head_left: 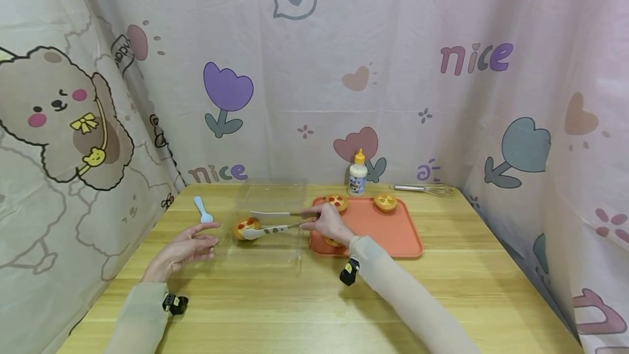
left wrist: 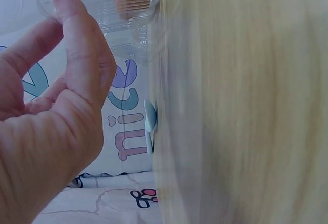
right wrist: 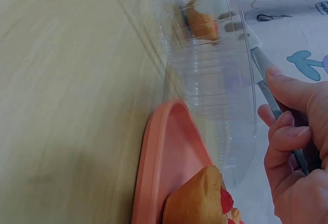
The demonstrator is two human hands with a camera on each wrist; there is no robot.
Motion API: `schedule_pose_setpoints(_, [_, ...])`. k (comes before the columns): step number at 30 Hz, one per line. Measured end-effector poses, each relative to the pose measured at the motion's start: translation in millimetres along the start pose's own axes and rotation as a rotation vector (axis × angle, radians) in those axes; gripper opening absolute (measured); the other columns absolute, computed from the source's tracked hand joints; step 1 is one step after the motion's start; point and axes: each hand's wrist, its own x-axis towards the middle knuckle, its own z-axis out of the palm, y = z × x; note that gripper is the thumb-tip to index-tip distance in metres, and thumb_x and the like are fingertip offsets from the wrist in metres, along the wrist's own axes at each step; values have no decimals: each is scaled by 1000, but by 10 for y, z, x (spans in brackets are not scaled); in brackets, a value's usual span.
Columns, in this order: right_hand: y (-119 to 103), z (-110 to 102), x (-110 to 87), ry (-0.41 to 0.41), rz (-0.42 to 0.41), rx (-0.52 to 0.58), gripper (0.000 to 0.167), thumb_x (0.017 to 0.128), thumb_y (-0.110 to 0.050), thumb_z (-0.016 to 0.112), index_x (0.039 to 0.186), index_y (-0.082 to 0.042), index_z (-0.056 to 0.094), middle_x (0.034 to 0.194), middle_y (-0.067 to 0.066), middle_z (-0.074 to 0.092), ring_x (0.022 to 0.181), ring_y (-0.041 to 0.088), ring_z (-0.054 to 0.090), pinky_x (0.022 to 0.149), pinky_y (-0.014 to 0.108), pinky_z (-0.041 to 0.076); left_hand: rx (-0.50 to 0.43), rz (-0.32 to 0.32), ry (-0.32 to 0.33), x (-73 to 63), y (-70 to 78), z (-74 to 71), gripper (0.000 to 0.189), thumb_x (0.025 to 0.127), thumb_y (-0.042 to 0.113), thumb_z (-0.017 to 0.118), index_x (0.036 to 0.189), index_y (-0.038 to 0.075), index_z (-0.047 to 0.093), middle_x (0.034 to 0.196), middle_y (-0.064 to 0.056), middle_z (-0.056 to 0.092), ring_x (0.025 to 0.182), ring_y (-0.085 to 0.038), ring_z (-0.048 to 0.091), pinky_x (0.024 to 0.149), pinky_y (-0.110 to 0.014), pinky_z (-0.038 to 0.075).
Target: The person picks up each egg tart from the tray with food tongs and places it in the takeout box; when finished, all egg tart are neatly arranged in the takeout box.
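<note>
My right hand (head_left: 328, 224) grips a pair of tongs (head_left: 275, 229) by their brown handles. Their pale tips reach into a clear plastic box (head_left: 280, 255) with its lid folded back. Inside, near the left wall, is a mini pizza (head_left: 241, 227) with red topping; the tongs' tips lie about it, one overlapping it in the head view. Whether they squeeze it I cannot tell. My left hand (head_left: 184, 250) is beside the box's left wall, fingers loosely bent and holding nothing; contact with the plastic is unclear. In the left wrist view, the fingertips overlap the box (left wrist: 138, 32).
Right of the box lies an orange tray (head_left: 378, 234) bearing several mini pizzas (head_left: 385, 202), one partly behind my right hand. A white bottle (head_left: 357, 176) with a yellow cap and a whisk (head_left: 427, 189) are behind it. A light blue spoon (head_left: 202, 209) lies at left.
</note>
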Motion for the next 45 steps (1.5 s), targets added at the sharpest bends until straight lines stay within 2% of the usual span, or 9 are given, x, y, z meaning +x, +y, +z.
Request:
schedule_pose_setpoints(5, [-2,30,11,5,11,7,36,84,-24,79,119,-17,73,116,9,72,72,17,66,60,21,51,-8,0,-1,-4,-2,3,59,97,8,61,149,9,33,99,-6,62,80,-14,66,80,-33,61])
schedule_pose_setpoints(11, [8,26,12,-2,19,4,36,84,-25,79,119,-17,72,115,6,72,73,16,66,62,22,53,-5,3,-7,-3,-2,3,62,97,9,61,150,7,30,99,-7,61,80,-13,66,80,-33,61])
schedule_pose_setpoints(18, [-21,-6,9,-35,6,-22,41,83,-23,80,122,-13,71,118,11,71,71,31,65,56,22,48,-6,0,-5,-11,2,-3,68,97,8,60,153,2,21,101,-8,61,81,-14,66,80,-34,61])
schedule_pose_setpoints(21, [-32,17,15,-41,15,-11,41,83,-23,80,122,-13,70,117,12,70,71,26,66,56,21,49,-8,0,-9,-17,2,-4,67,97,8,60,153,3,23,102,-9,61,82,-15,66,81,-34,61])
schedule_pose_setpoints(25, [-30,65,21,-23,51,24,39,83,-23,80,121,-16,72,113,7,71,80,14,69,66,22,56,-7,2,-10,-14,-8,-4,60,97,10,61,150,8,31,102,-8,62,83,-15,67,82,-34,61])
schedule_pose_setpoints(29, [-24,104,21,-10,61,48,39,83,-24,79,121,-16,72,113,6,71,82,11,69,71,25,58,-10,1,-7,-5,-11,-4,60,97,10,61,149,8,32,101,-7,63,82,-14,67,80,-33,61])
schedule_pose_setpoints(32, [-23,117,8,5,54,46,38,84,-25,79,120,-16,72,110,5,72,75,12,66,67,25,56,-18,-1,-7,-2,-6,-2,64,96,9,61,151,6,28,100,-6,63,81,-13,67,79,-32,61])
schedule_pose_setpoints(37, [-21,125,-16,27,46,19,36,83,-27,79,118,-18,73,96,-2,72,60,13,52,55,23,45,-36,-1,-17,-4,-1,0,56,96,9,62,146,12,37,98,-6,63,81,-14,67,80,-33,61])
schedule_pose_setpoints(45, [-31,114,-8,20,42,19,40,82,-24,80,120,-16,72,107,7,72,70,6,62,61,21,52,-39,3,-24,-12,2,3,56,97,9,61,147,11,36,97,-5,63,80,-14,67,81,-34,61])
